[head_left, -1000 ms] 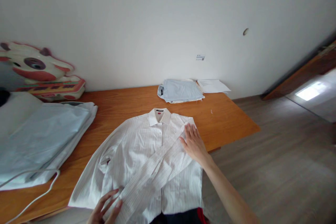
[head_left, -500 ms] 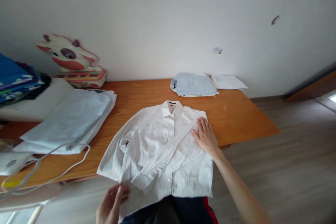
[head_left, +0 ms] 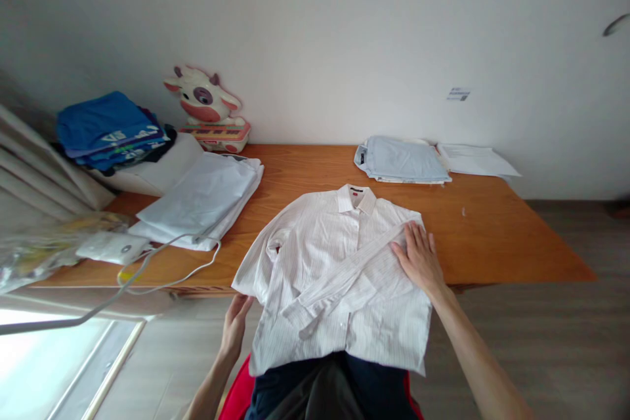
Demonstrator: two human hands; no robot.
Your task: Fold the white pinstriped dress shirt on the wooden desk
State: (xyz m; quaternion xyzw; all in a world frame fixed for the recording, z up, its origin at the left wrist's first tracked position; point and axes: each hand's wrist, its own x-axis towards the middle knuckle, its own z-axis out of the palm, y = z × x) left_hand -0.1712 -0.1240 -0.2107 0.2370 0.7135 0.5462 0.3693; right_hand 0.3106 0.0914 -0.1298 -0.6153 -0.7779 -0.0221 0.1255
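A white striped shirt (head_left: 319, 243) lies spread on the wooden worktop (head_left: 512, 236), its collar at 12 o'clock and its hem towards 6, beyond the near edge and over the person's dark-clothed lap (head_left: 295, 387). Clock directions here run from the shirt's middle. One sleeve (head_left: 361, 256) is folded across the front, cuff pointing to about 8. At 3 o'clock the right hand (head_left: 420, 257) rests flat on that sleeve near the shoulder, fingers extended. At 8 the left hand (head_left: 237, 323) has its fingertips at the lower end of the other sleeve (head_left: 256, 262); whether they pinch the cloth cannot be told.

Folded pale-blue clothing (head_left: 406, 161) sits at 1 o'clock, papers (head_left: 477, 159) just beyond it. A cow-shaped toy keyboard (head_left: 211, 111) stands near 11, against a pale wall (head_left: 319, 33). Folded white cloth (head_left: 207, 197) and a blue clothes pile (head_left: 113, 134) lie towards 10, and a white box-like object (head_left: 108, 247) at 9.

Wood stretches from the shirt's right side to the worktop's corner at 3 o'clock. Beyond the near edge, grey floor (head_left: 516, 335) shows towards 4 and 8.
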